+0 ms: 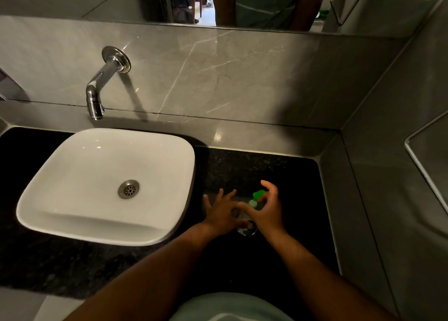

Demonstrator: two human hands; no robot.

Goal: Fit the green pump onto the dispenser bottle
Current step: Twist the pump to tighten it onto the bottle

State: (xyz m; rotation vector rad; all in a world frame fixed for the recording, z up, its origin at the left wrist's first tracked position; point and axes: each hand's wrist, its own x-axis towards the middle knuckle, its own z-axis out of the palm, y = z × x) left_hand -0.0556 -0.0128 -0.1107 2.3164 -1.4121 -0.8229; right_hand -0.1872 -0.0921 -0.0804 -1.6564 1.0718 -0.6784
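Note:
A clear dispenser bottle (247, 229) stands on the black granite counter (298, 175) to the right of the sink, mostly hidden behind my hands. The green pump (257, 196) sits at the bottle's top, its head pointing away from me. My right hand (265, 212) is wrapped around the pump's collar with thumb and fingers, the index finger raised above it. My left hand (221, 211) rests against the bottle's left side, thumb pressing the bottle, the other fingers spread out flat.
A white square basin (72, 214) with a metal drain fills the counter's left. A chrome wall tap (97, 95) juts out above it. Grey stone walls close the back and right; a mirror (97, 0) runs above.

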